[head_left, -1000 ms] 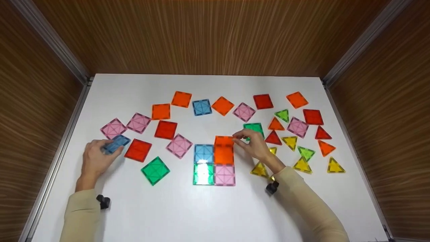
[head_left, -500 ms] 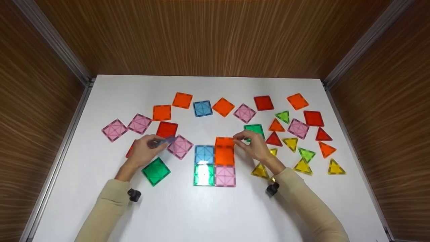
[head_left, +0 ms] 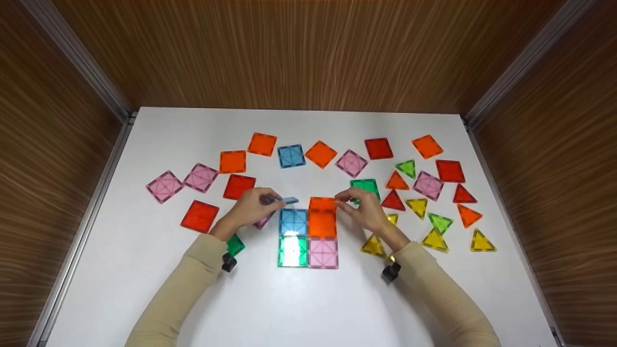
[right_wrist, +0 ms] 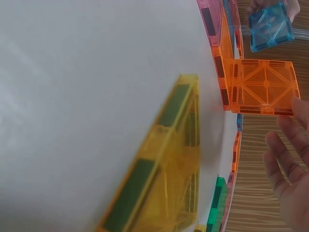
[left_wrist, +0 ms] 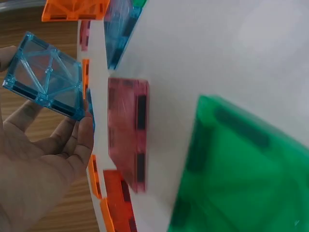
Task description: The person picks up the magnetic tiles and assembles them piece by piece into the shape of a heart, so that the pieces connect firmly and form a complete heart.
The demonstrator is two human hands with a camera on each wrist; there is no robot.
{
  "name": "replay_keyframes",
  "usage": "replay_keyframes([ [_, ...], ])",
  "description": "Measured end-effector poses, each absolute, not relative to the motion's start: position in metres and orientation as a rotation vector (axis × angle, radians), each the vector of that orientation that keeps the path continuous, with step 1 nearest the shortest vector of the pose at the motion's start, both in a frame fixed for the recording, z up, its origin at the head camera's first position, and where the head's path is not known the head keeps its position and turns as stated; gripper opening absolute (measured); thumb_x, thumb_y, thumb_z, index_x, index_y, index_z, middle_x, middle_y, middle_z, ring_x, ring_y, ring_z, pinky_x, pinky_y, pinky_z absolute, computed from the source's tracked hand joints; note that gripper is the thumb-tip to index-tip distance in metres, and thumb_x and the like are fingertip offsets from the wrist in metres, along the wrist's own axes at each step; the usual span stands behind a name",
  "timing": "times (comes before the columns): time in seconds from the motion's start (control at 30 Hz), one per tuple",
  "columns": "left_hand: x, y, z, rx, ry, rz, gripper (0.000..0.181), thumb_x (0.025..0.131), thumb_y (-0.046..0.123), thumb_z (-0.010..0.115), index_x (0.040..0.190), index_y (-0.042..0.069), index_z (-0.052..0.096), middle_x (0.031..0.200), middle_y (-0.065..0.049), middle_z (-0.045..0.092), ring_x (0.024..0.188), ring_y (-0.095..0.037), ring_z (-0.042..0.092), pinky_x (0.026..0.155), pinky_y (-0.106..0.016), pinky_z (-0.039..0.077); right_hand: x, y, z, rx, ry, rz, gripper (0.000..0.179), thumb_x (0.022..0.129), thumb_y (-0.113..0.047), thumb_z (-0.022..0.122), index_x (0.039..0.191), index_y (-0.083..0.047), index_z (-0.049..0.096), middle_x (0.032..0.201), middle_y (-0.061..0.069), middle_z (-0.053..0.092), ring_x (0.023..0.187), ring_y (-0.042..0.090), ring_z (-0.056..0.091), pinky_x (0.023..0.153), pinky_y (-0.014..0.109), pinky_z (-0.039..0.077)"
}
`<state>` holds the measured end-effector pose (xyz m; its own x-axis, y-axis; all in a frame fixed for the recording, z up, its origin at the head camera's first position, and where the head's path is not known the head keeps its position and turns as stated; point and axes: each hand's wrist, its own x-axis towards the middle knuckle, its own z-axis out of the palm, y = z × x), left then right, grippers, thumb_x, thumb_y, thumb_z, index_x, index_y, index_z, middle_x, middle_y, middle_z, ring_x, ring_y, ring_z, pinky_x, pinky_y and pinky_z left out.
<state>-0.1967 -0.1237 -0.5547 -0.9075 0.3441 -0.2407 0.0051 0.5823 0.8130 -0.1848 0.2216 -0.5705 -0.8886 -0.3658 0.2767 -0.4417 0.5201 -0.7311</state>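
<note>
A blue tile (head_left: 289, 200) is hovering just above the flat 4-tile block (head_left: 307, 237), pinched in the left hand (head_left: 250, 208). The right hand (head_left: 364, 209) is pinching an upright orange tile (head_left: 322, 204) at the block's far edge.

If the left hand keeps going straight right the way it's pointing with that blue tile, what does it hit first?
Probably the upright orange tile that the right hand steadies. The left hand carries the blue tile just above the flat blue tile, level with that wall, though depth is unclear.
</note>
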Motion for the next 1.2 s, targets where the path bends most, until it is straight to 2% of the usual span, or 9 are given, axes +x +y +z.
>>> replay_keyframes([
  [0.2,-0.205,-0.102,-0.558,0.424,2.436,1.185,0.039,0.100,0.054,0.065,0.118,0.021,0.077,0.123,-0.004,0.074,0.113,-0.024,0.064,0.104,-0.044,0.054,-0.184,0.222,-0.571,0.718,-2.637,1.299,0.016,0.098,-0.017,0.075,0.113,-0.011,0.079,0.106,0.007,0.079,0.095,0.025,0.073,0.087,0.051,0.063],
  [0.3,-0.206,-0.095,-0.559,0.447,2.450,1.137,0.041,0.100,0.058,0.063,0.118,0.024,0.077,0.123,-0.003,0.074,0.096,-0.023,0.064,0.080,-0.037,0.055,-0.184,0.223,-0.572,0.722,-2.626,1.294,0.015,0.098,-0.016,0.075,0.111,-0.012,0.080,0.104,0.007,0.079,0.094,0.024,0.073,0.086,0.048,0.063],
  [0.37,-0.205,-0.093,-0.561,0.433,2.458,1.109,0.041,0.100,0.059,0.062,0.119,0.026,0.077,0.125,-0.002,0.074,0.086,-0.023,0.061,0.064,-0.033,0.048,-0.183,0.222,-0.573,0.727,-2.623,1.295,0.015,0.099,-0.017,0.075,0.111,-0.012,0.080,0.104,0.006,0.080,0.093,0.024,0.072,0.086,0.047,0.063],
  [0.5,-0.205,-0.093,-0.562,0.426,2.455,1.135,0.044,0.102,0.060,0.060,0.124,0.026,0.076,0.131,-0.003,0.072,0.093,-0.025,0.063,0.071,-0.037,0.054,-0.183,0.223,-0.573,0.725,-2.639,1.313,0.015,0.099,-0.017,0.074,0.112,-0.012,0.079,0.105,0.005,0.079,0.095,0.022,0.073,0.088,0.045,0.063],
  [0.6,-0.205,-0.094,-0.562,0.465,2.457,1.181,0.045,0.103,0.058,0.058,0.125,0.023,0.076,0.132,-0.004,0.072,0.112,-0.024,0.063,0.100,-0.045,0.054,-0.183,0.224,-0.572,0.727,-2.642,1.314,0.015,0.099,-0.017,0.074,0.112,-0.012,0.079,0.106,0.006,0.079,0.095,0.023,0.073,0.089,0.046,0.063],
  [0.73,-0.206,-0.096,-0.561,0.524,2.452,1.241,0.041,0.105,0.051,0.060,0.123,0.018,0.077,0.126,-0.004,0.075,0.112,-0.023,0.065,0.104,-0.044,0.054,-0.184,0.224,-0.572,0.744,-2.626,1.313,0.015,0.099,-0.017,0.074,0.112,-0.012,0.079,0.106,0.007,0.079,0.095,0.023,0.073,0.088,0.046,0.064],
  [0.8,-0.207,-0.096,-0.561,0.551,2.444,1.279,0.038,0.106,0.047,0.061,0.122,0.017,0.078,0.122,-0.004,0.076,0.109,-0.024,0.065,0.101,-0.044,0.055,-0.185,0.224,-0.572,0.756,-2.617,1.314,0.015,0.100,-0.017,0.073,0.112,-0.012,0.079,0.105,0.007,0.079,0.094,0.023,0.073,0.088,0.045,0.064],
  [1.0,-0.208,-0.096,-0.562,0.556,2.452,1.316,0.033,0.106,0.044,0.062,0.121,0.019,0.078,0.117,-0.002,0.076,0.104,-0.020,0.063,0.097,-0.035,0.054,-0.188,0.224,-0.572,0.798,-2.590,1.332,0.014,0.100,-0.016,0.073,0.111,-0.011,0.079,0.105,0.007,0.080,0.094,0.024,0.073,0.087,0.046,0.064],
  [1.2,-0.209,-0.096,-0.562,0.587,2.481,1.351,0.028,0.106,0.037,0.064,0.117,0.016,0.079,0.112,-0.004,0.077,0.101,-0.020,0.064,0.096,-0.035,0.054,-0.191,0.224,-0.572,0.826,-2.579,1.336,0.014,0.100,-0.017,0.072,0.111,-0.012,0.080,0.105,0.005,0.080,0.094,0.022,0.074,0.087,0.036,0.064],
])
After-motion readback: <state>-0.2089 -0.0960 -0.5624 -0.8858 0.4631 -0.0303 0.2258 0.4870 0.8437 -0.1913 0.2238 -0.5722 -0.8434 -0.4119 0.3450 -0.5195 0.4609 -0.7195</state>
